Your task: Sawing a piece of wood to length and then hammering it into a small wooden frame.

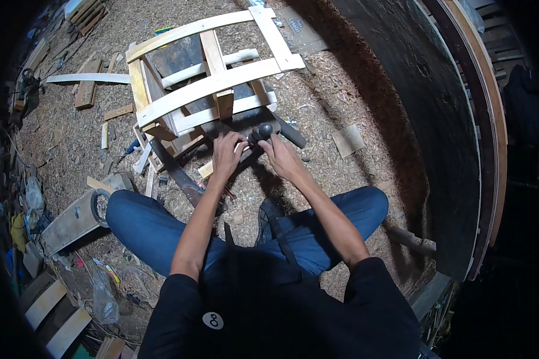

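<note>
In the middle of the view my right hand [284, 158] grips a black knobbed tool [263, 133]. Just left of it my left hand [226, 154] has its fingers curled at the tool's near end; what they hold is too small or hidden to name. Above both hands stands a pale wooden slatted frame [210, 84] with curved rails and upright blocks, resting on a dark support. Dark planks [176, 173] lie angled beneath the frame, and a short pale piece of wood shows under my hands, partly hidden by them.
A tall dark curved panel [437, 119] borders the right side. Wood offcuts [85, 96], a blue-handled tool [130, 148] and a square board [346, 140] lie on the shaving-covered floor. A grey plank [66, 230], plastic bags and debris are at lower left, beside my bent legs.
</note>
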Tool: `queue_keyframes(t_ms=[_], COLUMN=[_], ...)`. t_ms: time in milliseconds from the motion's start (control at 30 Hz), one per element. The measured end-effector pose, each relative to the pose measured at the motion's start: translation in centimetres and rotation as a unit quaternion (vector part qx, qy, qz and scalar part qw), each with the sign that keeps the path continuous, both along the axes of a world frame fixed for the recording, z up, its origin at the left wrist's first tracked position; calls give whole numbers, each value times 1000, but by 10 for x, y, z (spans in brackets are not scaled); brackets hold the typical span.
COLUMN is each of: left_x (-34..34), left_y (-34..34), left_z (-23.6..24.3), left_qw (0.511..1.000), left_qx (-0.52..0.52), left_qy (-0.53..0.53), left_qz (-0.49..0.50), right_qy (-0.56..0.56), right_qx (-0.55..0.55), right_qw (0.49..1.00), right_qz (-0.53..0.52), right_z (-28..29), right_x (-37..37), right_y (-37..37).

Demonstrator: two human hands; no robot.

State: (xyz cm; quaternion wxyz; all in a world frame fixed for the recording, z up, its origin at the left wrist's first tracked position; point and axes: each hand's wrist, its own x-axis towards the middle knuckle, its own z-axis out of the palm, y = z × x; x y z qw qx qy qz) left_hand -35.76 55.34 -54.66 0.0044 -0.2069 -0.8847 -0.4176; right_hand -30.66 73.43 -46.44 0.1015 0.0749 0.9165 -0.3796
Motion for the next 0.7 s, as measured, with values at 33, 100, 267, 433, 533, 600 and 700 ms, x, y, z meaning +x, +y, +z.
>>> queue_keyframes(t_ms=[33,100,267,433,533,600,700], left_x=[1,5,18,20,18,18,17], left_y=[-2,-7,-12,-12,-15,-13,-11], left_z=[1,9,17,15,13,10,10], left_qw=[1000,1000,999,1000,1000,1000,999], left_qx=[6,1,-38,-22,-15,-5,4], left_qy=[-1,0,28,12,-2,10,-33], left_qz=[-12,-18,-17,0,4,0,1], right_qy=[4,-27,19,34,7,-73,2], right_qx=[-15,-37,-19,-55,-77,-65,-33], right_qw=[1000,999,999,997,995,990,997], right_qz=[-4,-14,-23,-35,-62,-102,-66], right_z=[0,10,-1,23,48,57,4], right_x=[1,3,10,6,2,5,8], right_y=[0,1,6,2,-6,-17,-20])
